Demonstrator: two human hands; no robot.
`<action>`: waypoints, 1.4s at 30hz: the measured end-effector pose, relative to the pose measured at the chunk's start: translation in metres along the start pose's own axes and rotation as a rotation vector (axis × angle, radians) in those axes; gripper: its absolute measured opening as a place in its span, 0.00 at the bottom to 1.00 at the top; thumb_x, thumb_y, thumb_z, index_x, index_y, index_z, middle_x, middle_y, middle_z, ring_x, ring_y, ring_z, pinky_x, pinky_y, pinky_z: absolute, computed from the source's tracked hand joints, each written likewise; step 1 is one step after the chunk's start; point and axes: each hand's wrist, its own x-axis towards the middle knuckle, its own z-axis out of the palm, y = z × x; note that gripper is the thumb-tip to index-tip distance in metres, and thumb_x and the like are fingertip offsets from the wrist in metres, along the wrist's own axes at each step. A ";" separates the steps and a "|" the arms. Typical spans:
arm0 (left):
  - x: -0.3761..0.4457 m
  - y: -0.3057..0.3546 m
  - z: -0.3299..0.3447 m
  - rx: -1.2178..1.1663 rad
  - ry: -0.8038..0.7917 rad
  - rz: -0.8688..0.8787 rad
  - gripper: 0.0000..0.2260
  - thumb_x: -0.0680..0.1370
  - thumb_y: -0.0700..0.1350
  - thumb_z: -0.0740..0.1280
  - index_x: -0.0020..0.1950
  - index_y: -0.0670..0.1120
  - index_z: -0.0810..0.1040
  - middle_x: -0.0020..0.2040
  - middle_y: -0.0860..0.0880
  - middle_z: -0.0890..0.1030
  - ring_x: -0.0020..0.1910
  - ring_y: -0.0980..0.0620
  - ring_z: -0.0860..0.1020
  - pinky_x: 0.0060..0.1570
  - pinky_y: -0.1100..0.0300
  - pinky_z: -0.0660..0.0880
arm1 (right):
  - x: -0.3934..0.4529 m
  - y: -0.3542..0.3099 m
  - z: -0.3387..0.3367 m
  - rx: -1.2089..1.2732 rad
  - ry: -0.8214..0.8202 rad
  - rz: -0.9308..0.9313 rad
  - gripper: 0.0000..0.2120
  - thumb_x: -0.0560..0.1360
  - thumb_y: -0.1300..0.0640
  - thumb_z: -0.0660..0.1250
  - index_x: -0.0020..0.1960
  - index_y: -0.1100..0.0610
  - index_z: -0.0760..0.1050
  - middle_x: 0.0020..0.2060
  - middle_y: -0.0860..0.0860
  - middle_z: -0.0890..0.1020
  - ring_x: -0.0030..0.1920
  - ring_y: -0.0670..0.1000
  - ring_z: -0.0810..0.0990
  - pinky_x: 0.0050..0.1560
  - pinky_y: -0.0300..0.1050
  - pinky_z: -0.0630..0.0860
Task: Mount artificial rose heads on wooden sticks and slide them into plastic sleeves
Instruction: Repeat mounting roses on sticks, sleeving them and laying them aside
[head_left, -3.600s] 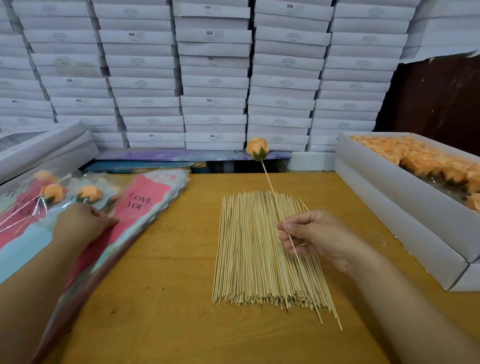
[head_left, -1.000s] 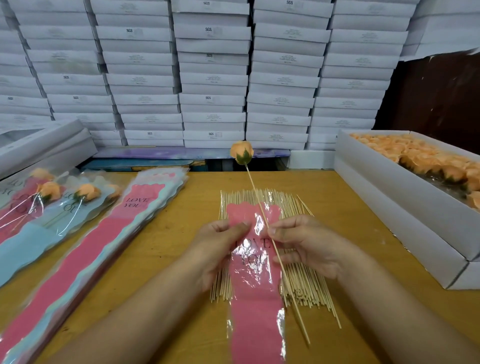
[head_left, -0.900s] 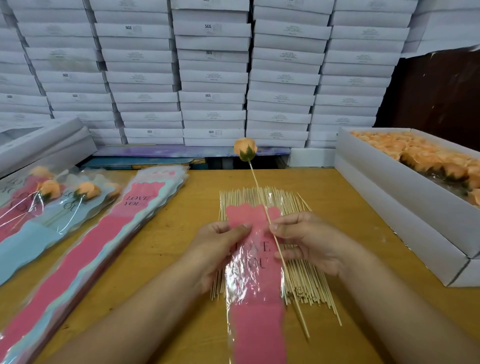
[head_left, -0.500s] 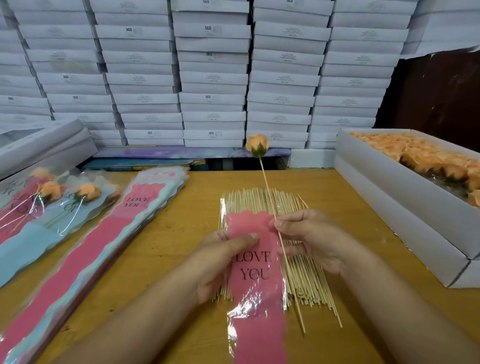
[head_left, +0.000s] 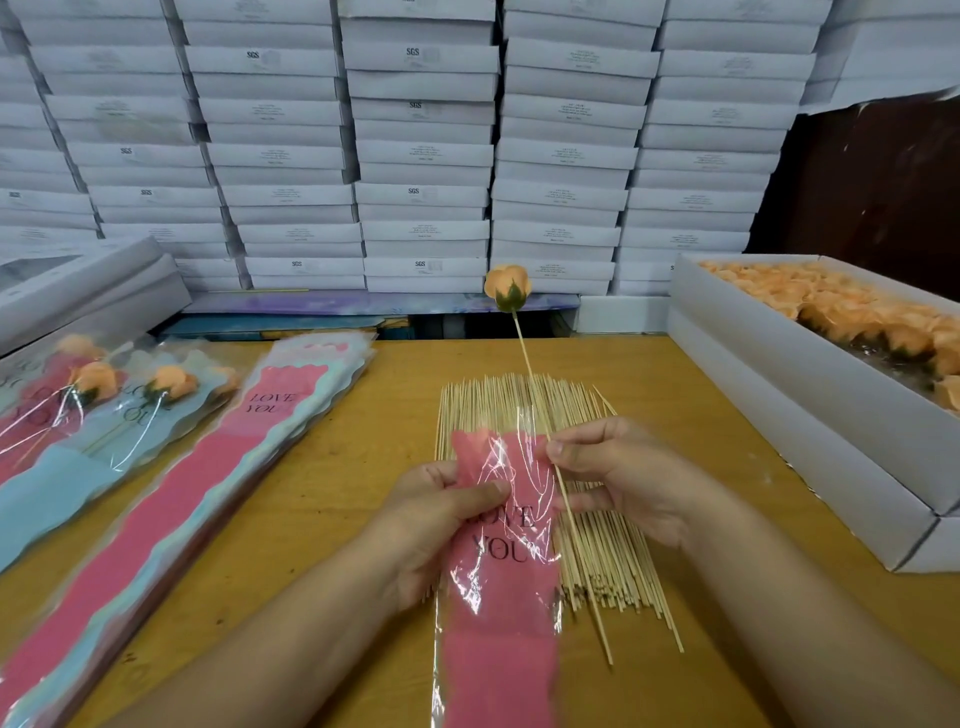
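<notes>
left hand (head_left: 441, 514) pinches sleeve (head_left: 498, 582), now crumpled | right hand (head_left: 618, 478) pinches stick (head_left: 535, 395)

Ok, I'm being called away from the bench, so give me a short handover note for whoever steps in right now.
Left hand: pinches the pink sleeve near its top, over the pile of sticks.
Right hand: pinches the sleeve's other top edge and holds the stick of the mounted rose, head pointing away.
Done: rose on its stick; several sleeved roses lie far left.
Left: open the sleeve mouth, slide this rose in, set it aside. Loose rose heads wait in the white box at right, empty sleeves on the left.
</notes>
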 end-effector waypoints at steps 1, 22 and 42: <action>0.000 0.000 0.000 -0.001 0.012 -0.002 0.02 0.74 0.34 0.74 0.44 0.39 0.86 0.49 0.32 0.84 0.40 0.42 0.81 0.43 0.50 0.82 | 0.000 0.001 0.000 -0.006 -0.003 -0.001 0.03 0.71 0.64 0.73 0.43 0.61 0.85 0.49 0.53 0.87 0.46 0.49 0.87 0.36 0.43 0.83; 0.001 -0.002 -0.004 -0.090 -0.008 -0.031 0.22 0.64 0.35 0.79 0.57 0.35 0.82 0.49 0.34 0.85 0.38 0.42 0.85 0.41 0.48 0.84 | 0.000 0.001 0.000 -0.048 -0.005 -0.020 0.04 0.73 0.65 0.72 0.43 0.60 0.86 0.48 0.52 0.88 0.46 0.50 0.87 0.32 0.40 0.82; 0.002 -0.007 -0.006 -0.119 -0.049 -0.156 0.28 0.61 0.34 0.80 0.60 0.37 0.78 0.47 0.36 0.86 0.37 0.43 0.85 0.35 0.49 0.84 | 0.046 -0.054 -0.001 -0.169 0.216 -0.064 0.03 0.79 0.65 0.68 0.48 0.63 0.80 0.39 0.55 0.85 0.33 0.48 0.85 0.33 0.39 0.83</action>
